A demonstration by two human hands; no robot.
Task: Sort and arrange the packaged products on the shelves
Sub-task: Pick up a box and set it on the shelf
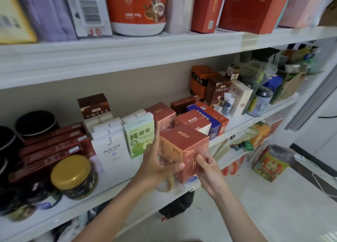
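Both hands are on a red box (184, 143) at the front edge of the middle shelf (114, 176). The left hand (155, 167) fingers run up its left side, thumb across the front. The right hand (207, 170) fingers grip the lower right corner. A green box (138, 139) sits just to its left.

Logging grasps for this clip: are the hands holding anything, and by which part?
Both hands hold one reddish-brown box: the left hand grips its left side, thumb across the lower front; the right hand pinches its lower right face.
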